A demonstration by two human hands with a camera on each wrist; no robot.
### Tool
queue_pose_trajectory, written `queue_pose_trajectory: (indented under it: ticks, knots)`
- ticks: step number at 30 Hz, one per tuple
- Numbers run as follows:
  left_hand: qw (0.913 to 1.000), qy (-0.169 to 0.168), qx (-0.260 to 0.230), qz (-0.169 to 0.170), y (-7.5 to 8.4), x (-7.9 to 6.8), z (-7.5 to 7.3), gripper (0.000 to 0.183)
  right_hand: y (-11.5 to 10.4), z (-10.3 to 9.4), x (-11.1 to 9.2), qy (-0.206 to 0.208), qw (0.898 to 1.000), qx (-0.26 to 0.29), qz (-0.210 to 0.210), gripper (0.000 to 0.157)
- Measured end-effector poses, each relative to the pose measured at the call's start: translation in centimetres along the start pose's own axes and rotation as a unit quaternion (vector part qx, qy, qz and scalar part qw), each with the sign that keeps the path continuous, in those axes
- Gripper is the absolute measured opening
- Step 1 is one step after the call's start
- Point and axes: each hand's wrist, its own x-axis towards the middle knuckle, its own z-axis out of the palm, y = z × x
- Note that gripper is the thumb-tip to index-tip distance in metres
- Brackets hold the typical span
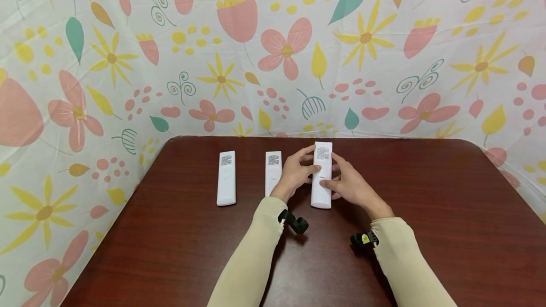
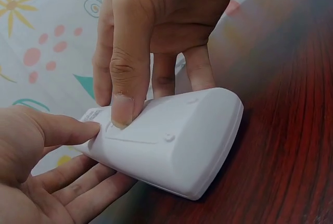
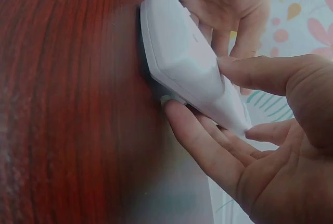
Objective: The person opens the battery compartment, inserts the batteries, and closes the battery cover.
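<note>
A white remote control (image 1: 322, 198) is held between both hands, its back face up and its printed label at the far end. My left hand (image 1: 294, 172) grips it from the left side, thumb on the back face. From the right, my right hand (image 1: 351, 184) pinches it, thumb (image 3: 250, 72) on the back and fingers curled under the edge. The right thumb sits nearer the rounded near end than the left thumb (image 2: 73, 130). The remote's front face is hidden underneath. A second white remote (image 1: 273, 169) lies just left of my left hand, partly covered by it.
A third white remote (image 1: 226, 179) lies farther left, label side up and lengthwise like the others. All are on a dark reddish-brown table (image 1: 170, 245). A flower-printed cloth (image 1: 264, 84) hangs behind the table's far edge. Black straps (image 1: 294, 221) circle both wrists.
</note>
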Motion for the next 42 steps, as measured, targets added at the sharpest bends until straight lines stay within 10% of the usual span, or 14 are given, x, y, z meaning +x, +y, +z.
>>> queue_pose_trajectory:
  ticks: [42]
  knots:
    - [0.9957,0.032,0.085,-0.020,-0.52,-0.30,0.25,0.059,0.28,0.03,-0.14,0.002,0.997,-0.067,0.024,0.092]
